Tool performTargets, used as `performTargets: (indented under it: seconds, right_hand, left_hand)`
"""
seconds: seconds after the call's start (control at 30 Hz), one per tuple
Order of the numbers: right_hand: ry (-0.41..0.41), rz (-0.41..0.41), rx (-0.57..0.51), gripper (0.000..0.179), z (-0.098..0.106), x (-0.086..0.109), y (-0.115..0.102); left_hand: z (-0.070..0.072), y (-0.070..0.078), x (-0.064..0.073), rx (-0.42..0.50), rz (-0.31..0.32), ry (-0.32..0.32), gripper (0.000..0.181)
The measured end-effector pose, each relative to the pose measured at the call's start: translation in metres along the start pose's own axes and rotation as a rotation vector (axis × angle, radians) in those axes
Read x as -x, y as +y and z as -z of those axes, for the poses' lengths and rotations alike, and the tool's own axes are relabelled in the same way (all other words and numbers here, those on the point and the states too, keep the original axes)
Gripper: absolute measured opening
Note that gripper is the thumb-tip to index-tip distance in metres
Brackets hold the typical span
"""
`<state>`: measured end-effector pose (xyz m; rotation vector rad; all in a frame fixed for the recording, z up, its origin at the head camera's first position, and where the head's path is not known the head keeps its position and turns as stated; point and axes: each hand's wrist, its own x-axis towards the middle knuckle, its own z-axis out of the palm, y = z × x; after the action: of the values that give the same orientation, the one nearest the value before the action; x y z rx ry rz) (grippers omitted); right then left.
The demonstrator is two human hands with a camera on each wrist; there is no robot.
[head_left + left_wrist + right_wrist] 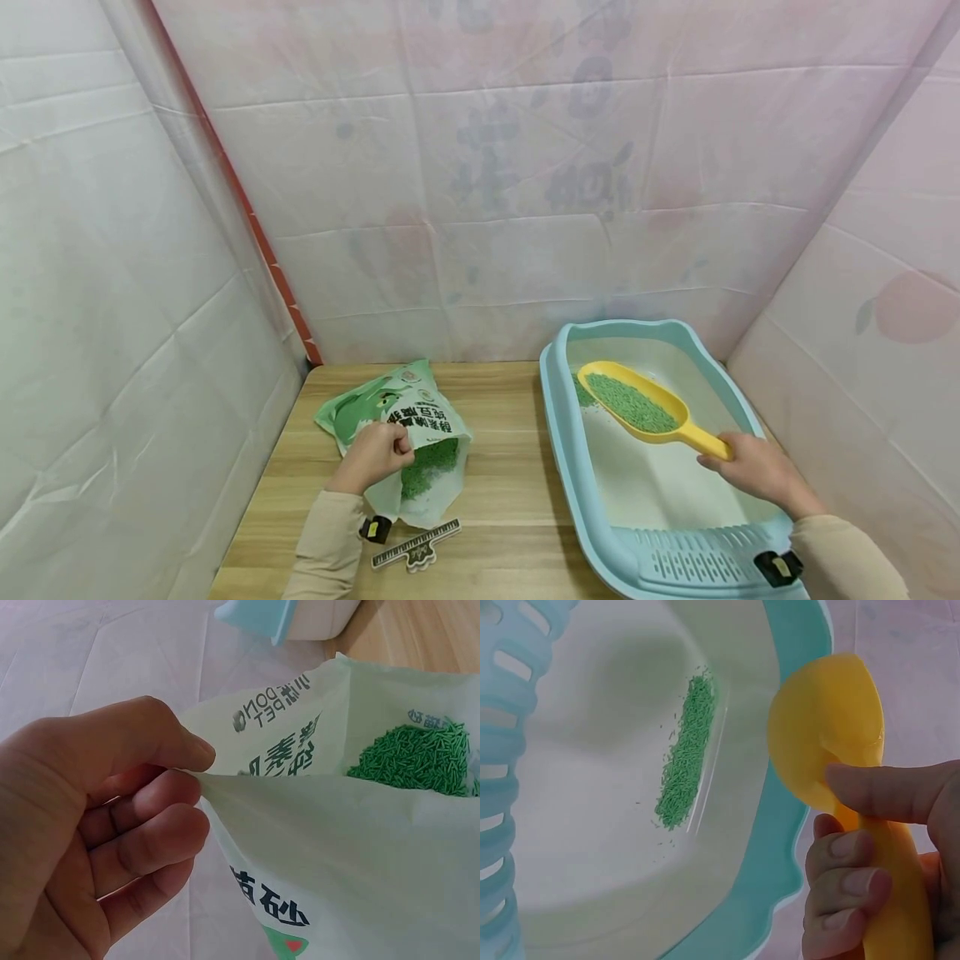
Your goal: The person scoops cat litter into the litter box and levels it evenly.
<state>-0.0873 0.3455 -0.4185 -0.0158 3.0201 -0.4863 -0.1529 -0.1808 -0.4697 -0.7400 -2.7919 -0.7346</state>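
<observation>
My left hand (pixel 377 454) pinches the top edge of a pale green cat litter bag (pixel 337 840) between thumb and index finger. Its mouth gapes, and green pellets (pixel 416 759) show inside. On the right, my right hand (pixel 761 471) grips the handle of a yellow scoop (pixel 693 433), fingers wrapped round it. The scoop is heaped with green pellets (pixel 630 404) and is held over a light blue litter box (pixel 564 450). A strip of green pellets (pixel 684 754) lies on the box's white floor, along one wall. From the right wrist, only the scoop's underside shows.
A ruler-like black and white clip (pixel 416 546) lies on the wooden table (pixel 502 483) in front of the bag. The litter box has a slotted ledge (pixel 693 562) at its near end. Pale sheets (pixel 487 250) hang as walls at the back and both sides.
</observation>
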Motion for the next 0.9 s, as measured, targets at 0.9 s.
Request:
performTargets:
  seconds: [0.9]
  right_hand:
    - [-0.127, -0.02, -0.022, 0.021, -0.012, -0.016, 0.008]
  left_hand:
    - [0.003, 0.004, -0.003, -0.001, 0.025, -0.027, 0.029]
